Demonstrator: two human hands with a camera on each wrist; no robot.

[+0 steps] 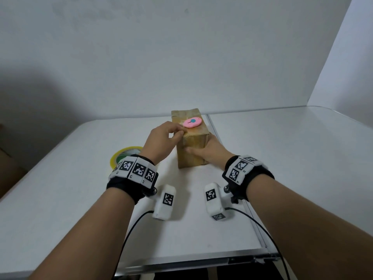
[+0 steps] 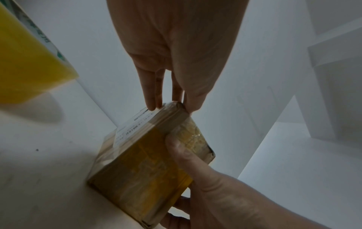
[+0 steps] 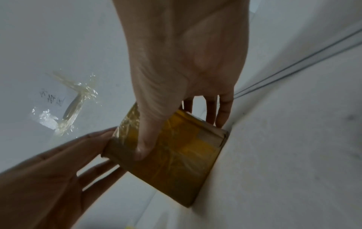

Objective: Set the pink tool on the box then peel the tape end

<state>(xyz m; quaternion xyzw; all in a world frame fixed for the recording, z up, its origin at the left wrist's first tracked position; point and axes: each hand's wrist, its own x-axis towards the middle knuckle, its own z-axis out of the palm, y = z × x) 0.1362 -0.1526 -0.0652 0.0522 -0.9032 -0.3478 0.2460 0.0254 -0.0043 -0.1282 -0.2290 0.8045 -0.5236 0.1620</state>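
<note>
A brown cardboard box (image 1: pixel 189 158) wrapped in clear tape stands upright on the white table (image 1: pixel 282 158). A pink oval cutter (image 1: pixel 192 122) with a blue dot lies on top of it. My left hand (image 1: pixel 179 132) pinches the box's near top left corner between thumb and fingertips (image 2: pixel 152 106). My right hand (image 1: pixel 203 148) grips the box's right side, with the thumb (image 3: pixel 145 147) pressed on the front face and the fingers behind. A white label (image 2: pixel 133 127) shows on the box's left face.
A yellow and green tape roll (image 1: pixel 125 154) lies flat on the table left of my left wrist. A crumpled scrap of clear tape (image 3: pixel 72 105) sits on the white surface beyond the box. A seam (image 1: pixel 214 132) runs down the tabletop; white walls stand behind and to the right.
</note>
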